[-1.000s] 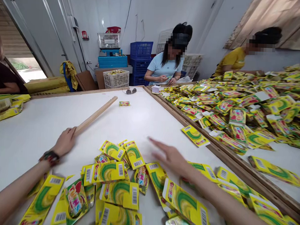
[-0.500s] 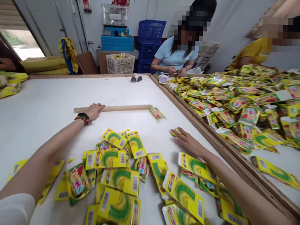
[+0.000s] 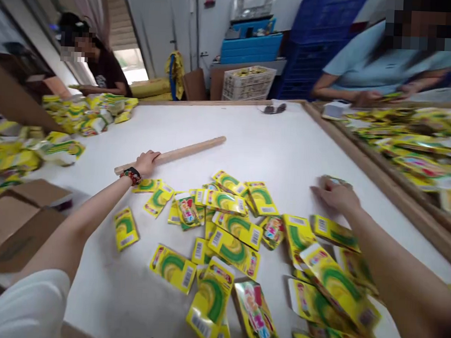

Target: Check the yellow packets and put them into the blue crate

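Observation:
My left hand (image 3: 147, 164) is closed around a wooden stick (image 3: 191, 150), gripping it near its left end; the stick slants up to the right over the white table (image 3: 160, 121). At the right, my right hand (image 3: 334, 193) has its fingers bent over a small packet (image 3: 340, 182), whose far edge shows past them. Yellow and green packets (image 3: 233, 249) lie scattered and overlapping between and below my forearms. One packet with a red and green front (image 3: 256, 315) lies at the bottom middle.
Wooden rails (image 3: 378, 165) edge the table, with a packet heap (image 3: 417, 147) beyond the right one. Piled packets (image 3: 101, 111) and an open cardboard box (image 3: 21, 220) are at the left. Sunglasses (image 3: 275, 109) lie at the far edge. Two people sit beyond.
The view has turned left, showing another person and the box. The stick's far end has swung away from me, and the packet at its tip is no longer there. My right hand's fingers have curled.

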Demonstrator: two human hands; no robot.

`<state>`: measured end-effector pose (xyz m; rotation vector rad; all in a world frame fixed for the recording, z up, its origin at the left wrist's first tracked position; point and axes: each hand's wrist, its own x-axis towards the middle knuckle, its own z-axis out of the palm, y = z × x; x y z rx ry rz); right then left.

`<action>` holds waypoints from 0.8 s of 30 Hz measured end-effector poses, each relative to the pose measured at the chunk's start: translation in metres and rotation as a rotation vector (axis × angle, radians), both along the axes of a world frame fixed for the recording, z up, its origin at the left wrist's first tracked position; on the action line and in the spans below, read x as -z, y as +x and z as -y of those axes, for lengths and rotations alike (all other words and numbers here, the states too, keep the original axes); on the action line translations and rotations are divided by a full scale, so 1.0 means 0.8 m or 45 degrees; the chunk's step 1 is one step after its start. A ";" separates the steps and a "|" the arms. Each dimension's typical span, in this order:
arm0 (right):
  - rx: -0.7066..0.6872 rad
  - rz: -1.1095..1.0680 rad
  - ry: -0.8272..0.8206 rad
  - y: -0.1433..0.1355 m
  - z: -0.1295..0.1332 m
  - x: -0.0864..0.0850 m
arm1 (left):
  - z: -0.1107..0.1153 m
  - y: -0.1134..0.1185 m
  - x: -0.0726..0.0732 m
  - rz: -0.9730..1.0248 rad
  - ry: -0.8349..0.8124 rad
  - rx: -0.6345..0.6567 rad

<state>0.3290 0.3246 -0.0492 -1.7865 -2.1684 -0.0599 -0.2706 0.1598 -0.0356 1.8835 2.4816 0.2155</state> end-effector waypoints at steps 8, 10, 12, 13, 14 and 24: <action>0.043 -0.701 -0.403 -0.073 0.060 -0.029 | 0.170 -0.041 0.033 0.021 -0.053 -0.524; 0.076 -1.034 -0.368 -0.084 0.107 -0.052 | 0.193 -0.022 0.040 0.039 -0.035 -0.546; 0.011 -1.251 -0.295 -0.090 0.162 -0.075 | 0.212 0.002 0.045 0.055 -0.018 -0.544; -0.037 -1.336 -0.272 -0.091 0.192 -0.084 | 0.221 0.014 0.045 0.063 -0.011 -0.538; -0.084 -1.394 -0.264 -0.091 0.224 -0.091 | 0.230 0.026 0.046 0.071 -0.006 -0.528; -0.381 -1.515 -0.414 -0.110 0.495 -0.085 | 0.289 0.181 0.034 0.224 0.043 -0.284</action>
